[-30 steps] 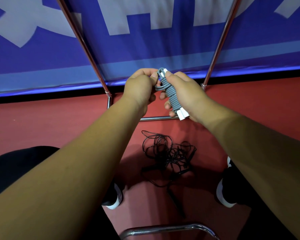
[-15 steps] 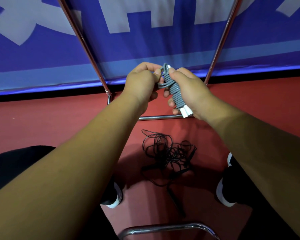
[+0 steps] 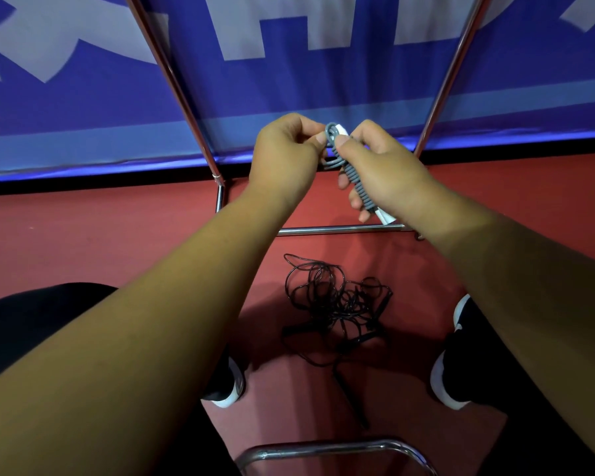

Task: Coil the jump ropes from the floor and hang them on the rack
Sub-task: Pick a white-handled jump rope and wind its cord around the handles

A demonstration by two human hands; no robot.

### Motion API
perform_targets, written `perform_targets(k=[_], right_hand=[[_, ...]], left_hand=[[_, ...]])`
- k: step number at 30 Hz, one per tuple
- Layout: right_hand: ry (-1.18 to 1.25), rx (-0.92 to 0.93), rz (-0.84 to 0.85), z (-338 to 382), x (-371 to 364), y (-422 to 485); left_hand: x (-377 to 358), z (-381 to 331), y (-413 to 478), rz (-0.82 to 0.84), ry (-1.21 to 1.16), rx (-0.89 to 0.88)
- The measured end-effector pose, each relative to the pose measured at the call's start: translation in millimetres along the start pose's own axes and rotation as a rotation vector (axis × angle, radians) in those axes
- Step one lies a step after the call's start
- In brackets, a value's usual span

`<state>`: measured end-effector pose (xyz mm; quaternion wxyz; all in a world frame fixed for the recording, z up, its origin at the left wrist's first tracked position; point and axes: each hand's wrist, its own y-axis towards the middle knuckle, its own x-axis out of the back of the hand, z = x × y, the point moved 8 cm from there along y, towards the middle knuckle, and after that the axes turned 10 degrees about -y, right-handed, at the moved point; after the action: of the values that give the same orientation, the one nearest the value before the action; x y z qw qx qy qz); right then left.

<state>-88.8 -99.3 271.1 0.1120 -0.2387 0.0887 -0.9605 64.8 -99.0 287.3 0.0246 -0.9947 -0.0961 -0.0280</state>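
The right hand [image 3: 382, 170] is the main grip. Its fingers curl round the wound middle of the grey jump rope [image 3: 356, 182], with the thumb pressed near the top. The bundle's long axis slants from that upper end down toward the person's right, where a white handle end [image 3: 385, 218] pokes out under the palm.

The left hand [image 3: 282, 163] sits just beside it, its grip pinching the loose loop [image 3: 327, 129] at the upper end. So the free end lies on the left hand's side, and I judge that tucking it in falls to that hand, with the right as anchor.

Beyond the hands the rack [image 3: 340, 230] rests its base bar on the floor [image 3: 117, 242], an upright rising on either side. A black jump rope [image 3: 337, 304] lies tangled on the floor between the shoes, well apart from both hands.
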Motion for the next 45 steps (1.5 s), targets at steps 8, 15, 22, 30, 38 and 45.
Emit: perform_targets(k=[8,15,22,30,38,45], right_hand=[[0.325,-0.222,0.029,-13.7,-2.6,1.5],[0.327,-0.178,0.001,-10.4,-4.2,-2.8],[0.351,-0.136,0.04,-7.4,-6.7,-2.9],[0.273,-0.098,0.112,-2.5,-13.4,-1.5],[0.325,-0.134,0.123,-3.6,-13.4,-4.3],[0.383,-0.085,0.143,5.9,-13.1,-2.6]], left_hand=[[-11.0,-8.6,1.1,-0.004,0.038,-0.084],[-11.1,-8.4,-0.7,-0.01,0.029,-0.061],[-11.2,-3.8,-3.0,0.0,-0.055,-0.027],[-4.7,1.4,-3.6,-0.02,-0.096,-0.049],[-9.9,1.3,-2.3,-0.003,-0.212,0.005],[-13.9,21.6,0.3,-0.057,-0.599,0.22]])
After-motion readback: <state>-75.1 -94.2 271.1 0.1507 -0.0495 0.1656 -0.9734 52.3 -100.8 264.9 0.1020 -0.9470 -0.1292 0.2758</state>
